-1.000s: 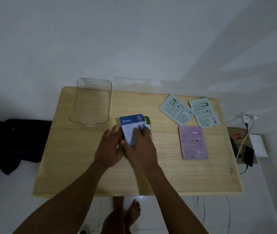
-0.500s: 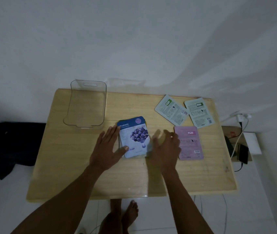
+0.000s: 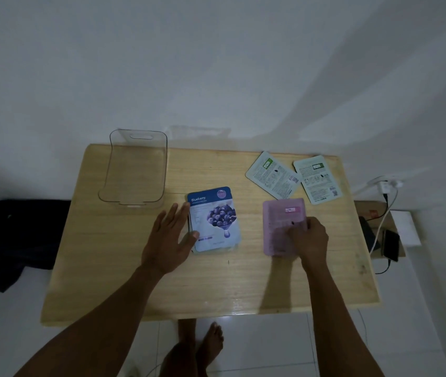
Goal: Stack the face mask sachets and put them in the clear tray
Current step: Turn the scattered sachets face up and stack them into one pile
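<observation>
A blueberry sachet (image 3: pixel 213 219) lies face up on top of a small stack at the middle of the wooden table (image 3: pixel 113 268). My left hand (image 3: pixel 169 238) rests flat against the stack's left edge, fingers spread, thumb on its lower corner. A pink sachet (image 3: pixel 279 221) lies to the right; my right hand (image 3: pixel 307 239) presses on its lower right part with fingers curled over it. Two pale green sachets (image 3: pixel 272 175) (image 3: pixel 318 179) lie at the back right. The clear tray (image 3: pixel 135 170) stands empty at the back left.
A charger plugged into a wall socket (image 3: pixel 385 186), cables and a dark phone (image 3: pixel 392 244) sit on a low box right of the table. Dark cloth (image 3: pixel 18 235) lies on the floor to the left. My bare feet (image 3: pixel 200 346) show under the front edge.
My right hand left the blueberry sachet on the stack and moved right onto the pink sachet. My left hand stayed at the stack's left edge.
</observation>
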